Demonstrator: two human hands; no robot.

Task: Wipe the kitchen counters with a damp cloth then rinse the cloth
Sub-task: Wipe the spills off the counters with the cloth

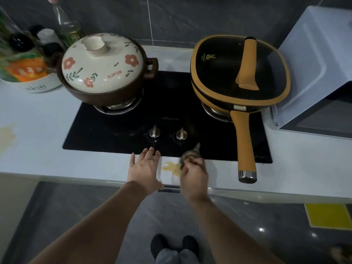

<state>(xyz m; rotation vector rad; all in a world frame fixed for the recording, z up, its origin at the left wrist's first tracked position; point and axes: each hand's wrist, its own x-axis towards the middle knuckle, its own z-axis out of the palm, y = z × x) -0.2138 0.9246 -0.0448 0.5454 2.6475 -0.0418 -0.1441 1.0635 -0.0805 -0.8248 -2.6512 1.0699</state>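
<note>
A white counter (38,130) runs in front of me around a black glass hob (118,130). A yellowish spill (171,167) lies on the counter strip just in front of the hob. My right hand (194,176) grips a bunched brownish cloth (190,153), which touches the spill's right edge and the hob's front edge. My left hand (143,166) rests flat with straight fingers on the counter to the left of the spill, fingertips reaching the hob. Another yellow stain (6,136) marks the counter at the far left.
A flowered clay pot with lid (102,67) sits on the left burner, a black and tan pan (240,73) on the right, its handle (245,149) jutting over the counter. Two knobs (167,133) stand mid-hob. Bottles (47,39) stand back left; a white microwave (314,73) stands at the right.
</note>
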